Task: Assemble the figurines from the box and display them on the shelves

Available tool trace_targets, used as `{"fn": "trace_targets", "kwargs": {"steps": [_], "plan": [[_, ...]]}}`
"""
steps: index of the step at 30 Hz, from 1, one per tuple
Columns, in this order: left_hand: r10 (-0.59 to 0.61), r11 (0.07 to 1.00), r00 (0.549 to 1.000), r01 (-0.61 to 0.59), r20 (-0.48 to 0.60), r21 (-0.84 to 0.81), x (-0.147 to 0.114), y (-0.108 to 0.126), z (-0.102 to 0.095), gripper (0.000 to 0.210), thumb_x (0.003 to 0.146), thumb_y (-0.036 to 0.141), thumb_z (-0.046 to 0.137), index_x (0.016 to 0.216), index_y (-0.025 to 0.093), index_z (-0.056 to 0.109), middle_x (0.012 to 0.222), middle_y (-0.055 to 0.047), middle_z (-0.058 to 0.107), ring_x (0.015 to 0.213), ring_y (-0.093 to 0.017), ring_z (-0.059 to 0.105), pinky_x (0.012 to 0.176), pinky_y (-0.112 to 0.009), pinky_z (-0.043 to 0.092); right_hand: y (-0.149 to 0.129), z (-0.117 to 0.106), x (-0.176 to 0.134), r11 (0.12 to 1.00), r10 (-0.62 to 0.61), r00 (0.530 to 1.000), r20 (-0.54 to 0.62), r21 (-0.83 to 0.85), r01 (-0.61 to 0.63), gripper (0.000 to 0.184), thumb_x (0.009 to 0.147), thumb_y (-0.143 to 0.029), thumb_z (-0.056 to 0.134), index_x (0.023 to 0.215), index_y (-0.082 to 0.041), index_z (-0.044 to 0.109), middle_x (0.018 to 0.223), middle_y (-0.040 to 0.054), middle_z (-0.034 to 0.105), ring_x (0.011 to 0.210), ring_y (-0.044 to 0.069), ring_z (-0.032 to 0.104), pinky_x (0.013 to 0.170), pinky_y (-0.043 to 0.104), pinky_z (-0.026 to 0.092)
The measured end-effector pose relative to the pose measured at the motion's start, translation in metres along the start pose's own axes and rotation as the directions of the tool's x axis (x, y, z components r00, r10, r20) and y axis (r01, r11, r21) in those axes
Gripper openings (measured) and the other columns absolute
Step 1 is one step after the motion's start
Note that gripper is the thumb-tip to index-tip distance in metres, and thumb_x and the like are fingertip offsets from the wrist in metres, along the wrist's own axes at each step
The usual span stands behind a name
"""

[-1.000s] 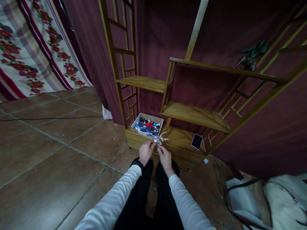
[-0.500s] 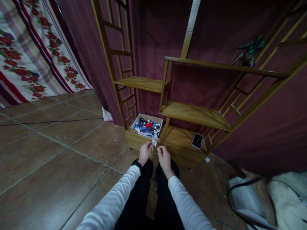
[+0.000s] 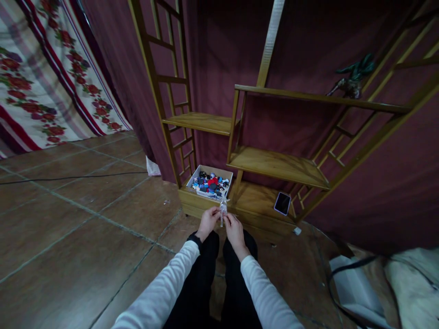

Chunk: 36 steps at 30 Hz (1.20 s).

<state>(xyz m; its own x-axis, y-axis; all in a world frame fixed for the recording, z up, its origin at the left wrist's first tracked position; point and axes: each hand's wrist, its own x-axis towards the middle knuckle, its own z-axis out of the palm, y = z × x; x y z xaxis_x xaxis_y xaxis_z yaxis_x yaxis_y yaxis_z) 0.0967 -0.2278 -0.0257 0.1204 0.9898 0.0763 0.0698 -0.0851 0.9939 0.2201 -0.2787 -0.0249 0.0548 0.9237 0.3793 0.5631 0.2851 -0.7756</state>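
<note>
Small, clear, shiny piece (image 3: 223,206) sat between left hand (image 3: 207,222) and right hand (image 3: 235,230), both pinching it, near white rectangular cardboard box (image 3: 216,172)

Indoor rm, drapes (image 3: 219,59), wd. shelving (image 3: 277,167), tiled flr. (image 3: 85,246)

Clock centre: the clear, silvery article (image 3: 223,205) you hold. Your sleeves (image 3: 164,285) are plain white, trousers (image 3: 194,292) black. At your 11 o'clock: whitish box (image 3: 223,173), its pieces (image 3: 212,183) red, blue, black and white. Twelve: yellow-brown wooden shelving (image 3: 274,164), plain maroon curtain (image 3: 219,59) behind. Two: figurine (image 3: 353,81), green above, brownish below. Three: black-screened device (image 3: 282,203), pale purple edge. Eight: brown floor (image 3: 85,260), pale lines in a grid. Ten: white cloth (image 3: 61,77), dark red stripes, red and purple flowers.
</note>
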Motion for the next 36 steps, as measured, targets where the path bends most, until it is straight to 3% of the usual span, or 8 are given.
{"fn": "trace_targets", "kwargs": {"steps": [5, 12, 18, 21, 24, 28, 36], "plan": [[0.026, 0.999, 0.999, -0.025, -0.034, 0.04, -0.004, 0.006, -0.001, 0.028, 0.07, 0.041, 0.061, 0.076, 0.014, 0.063, 0.07, -0.003, 0.066, 0.059, -0.012, 0.058, 0.056, -0.024, 0.047, 0.002, -0.001, 0.003, 1.0, -0.001, 1.0, -0.019, 0.029, 0.002, 0.024, 0.089, -0.027, 0.041, 0.095, -0.023, 0.063, 0.092, 0.005, 0.066, 0.084, 0.018, 0.061, 0.075, 0.027, 0.045], [0.089, 0.955, 0.989, -0.052, -0.114, 0.291, -0.014, 0.024, 0.0, 0.026, 0.072, 0.041, 0.061, 0.075, 0.016, 0.067, 0.068, -0.003, 0.068, 0.061, -0.014, 0.06, 0.057, -0.023, 0.046, 0.011, -0.004, 0.007, 0.993, 0.016, 1.0, 0.017, 0.114, -0.018, 0.028, 0.083, -0.018, 0.04, 0.097, -0.024, 0.064, 0.089, 0.0043, 0.068, 0.079, 0.018, 0.063, 0.073, 0.028, 0.048], [0.102, 0.893, 0.981, -0.016, -0.168, 0.45, -0.017, 0.03, -0.003, 0.019, 0.075, 0.036, 0.06, 0.077, 0.018, 0.067, 0.068, -0.002, 0.068, 0.063, -0.014, 0.061, 0.058, -0.023, 0.043, 0.016, -0.009, 0.004, 0.96, 0.16, 0.986, -0.042, 0.237, -0.146, 0.03, 0.086, -0.025, 0.035, 0.101, -0.021, 0.061, 0.088, 0.0041, 0.07, 0.076, 0.017, 0.065, 0.07, 0.028, 0.05], [0.11, 0.827, 0.979, 0.006, -0.172, 0.562, -0.018, 0.031, -0.003, 0.018, 0.078, 0.035, 0.059, 0.082, 0.02, 0.068, 0.077, -0.003, 0.07, 0.069, -0.015, 0.063, 0.061, -0.023, 0.042, 0.012, -0.01, 0.003, 0.964, 0.142, 0.99, -0.021, 0.228, -0.133, 0.029, 0.086, -0.031, 0.04, 0.103, -0.023, 0.061, 0.092, 0.0038, 0.071, 0.078, 0.017, 0.066, 0.073, 0.028, 0.05], [0.114, 0.747, 0.981, 0.019, -0.156, 0.665, -0.021, 0.032, -0.002, 0.02, 0.082, 0.036, 0.056, 0.089, 0.021, 0.068, 0.084, -0.005, 0.071, 0.076, -0.017, 0.065, 0.065, -0.024, 0.042, 0.006, -0.01, 0.003, 0.987, 0.11, 0.992, -0.055, 0.126, -0.103, 0.027, 0.085, -0.036, 0.045, 0.101, -0.024, 0.063, 0.094, 0.0045, 0.071, 0.083, 0.019, 0.066, 0.076, 0.028, 0.048], [0.121, 0.657, 0.989, -0.016, -0.085, 0.753, -0.027, 0.032, 0.002, 0.025, 0.086, 0.036, 0.051, 0.1, 0.021, 0.066, 0.091, -0.008, 0.071, 0.082, -0.019, 0.066, 0.071, -0.026, 0.044, 0.009, -0.007, 0.006, 0.987, 0.158, 0.982, -0.106, 0.061, -0.152, 0.026, 0.086, -0.034, 0.042, 0.096, -0.024, 0.064, 0.09, 0.005, 0.071, 0.077, 0.018, 0.066, 0.071, 0.028, 0.049], [0.264, 0.633, 0.963, -0.213, 0.052, 0.744, -0.042, 0.032, 0.005, 0.029, 0.09, 0.026, 0.043, 0.113, 0.021, 0.06, 0.107, -0.008, 0.067, 0.093, -0.017, 0.063, 0.08, -0.026, 0.046, 0.02, -0.003, 0.009, 0.945, 0.235, 0.965, -0.113, 0.257, -0.2, 0.028, 0.087, -0.036, 0.038, 0.095, -0.022, 0.061, 0.085, 0.0044, 0.071, 0.073, 0.017, 0.067, 0.064, 0.027, 0.053]]}}
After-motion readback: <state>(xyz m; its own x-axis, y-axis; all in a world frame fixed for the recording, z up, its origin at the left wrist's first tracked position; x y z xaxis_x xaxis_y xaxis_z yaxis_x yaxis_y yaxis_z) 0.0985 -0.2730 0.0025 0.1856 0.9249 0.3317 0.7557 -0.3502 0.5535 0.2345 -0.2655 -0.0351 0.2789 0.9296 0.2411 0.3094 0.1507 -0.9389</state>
